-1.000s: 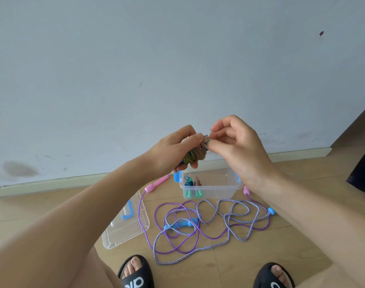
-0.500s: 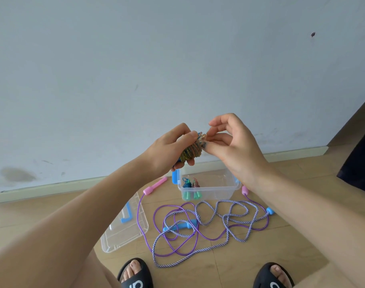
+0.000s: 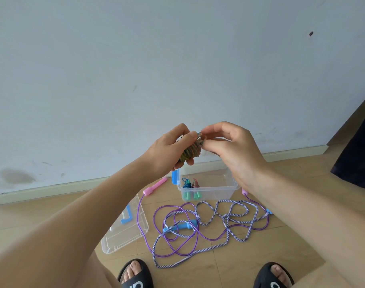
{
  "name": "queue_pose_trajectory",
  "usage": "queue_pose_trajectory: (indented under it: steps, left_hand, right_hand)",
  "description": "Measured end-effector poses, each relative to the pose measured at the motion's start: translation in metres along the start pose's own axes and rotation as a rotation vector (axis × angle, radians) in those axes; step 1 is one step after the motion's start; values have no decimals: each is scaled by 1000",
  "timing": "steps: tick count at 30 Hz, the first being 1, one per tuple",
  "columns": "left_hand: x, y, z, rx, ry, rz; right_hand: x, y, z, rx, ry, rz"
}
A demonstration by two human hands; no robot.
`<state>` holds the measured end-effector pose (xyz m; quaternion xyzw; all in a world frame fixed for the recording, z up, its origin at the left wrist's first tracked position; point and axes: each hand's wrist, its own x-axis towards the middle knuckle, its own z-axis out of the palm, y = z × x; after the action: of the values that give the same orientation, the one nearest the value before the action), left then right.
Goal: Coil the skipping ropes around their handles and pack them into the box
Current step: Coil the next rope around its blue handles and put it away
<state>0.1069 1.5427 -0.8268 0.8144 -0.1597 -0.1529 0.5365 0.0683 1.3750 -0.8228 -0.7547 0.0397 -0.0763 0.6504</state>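
Note:
My left hand (image 3: 167, 150) grips a multicoloured skipping rope coiled (image 3: 191, 151) tightly around its handles, held up in front of the wall. My right hand (image 3: 229, 146) pinches the rope's end at the top right of the coil. Below on the floor stands the clear plastic box (image 3: 229, 191) with a coiled rope with green handles (image 3: 191, 189) inside. In front of the box lie two tangled loose ropes: a thin purple one with pink handles (image 3: 154, 186) and a striped purple-white one (image 3: 229, 215) with blue handles (image 3: 180, 227).
The box's clear lid (image 3: 125, 227) with a blue handle lies on the wooden floor to the left. My feet in black slippers (image 3: 135, 274) stand at the bottom edge. A dark object (image 3: 356, 163) sits at the right by the wall.
Both hands with the coil have shifted slightly; my right fingers have moved up along the coil's top end, still working the rope's end.

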Motion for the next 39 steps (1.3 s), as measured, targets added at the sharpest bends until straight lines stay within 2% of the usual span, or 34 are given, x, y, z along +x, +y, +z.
queue_pose_trajectory:
  steps: [4, 19, 39]
  left_hand:
    - [0, 1, -2, -18, -3, 2]
    - [-3, 5, -2, -39, -30, -37]
    - [-2, 3, -3, -69, -11, -59]
  right_hand:
    - [1, 3, -1, 34, 0, 6]
    - [4, 4, -4, -112, -48, -124]
    - [2, 9, 2, -273, -7, -210]
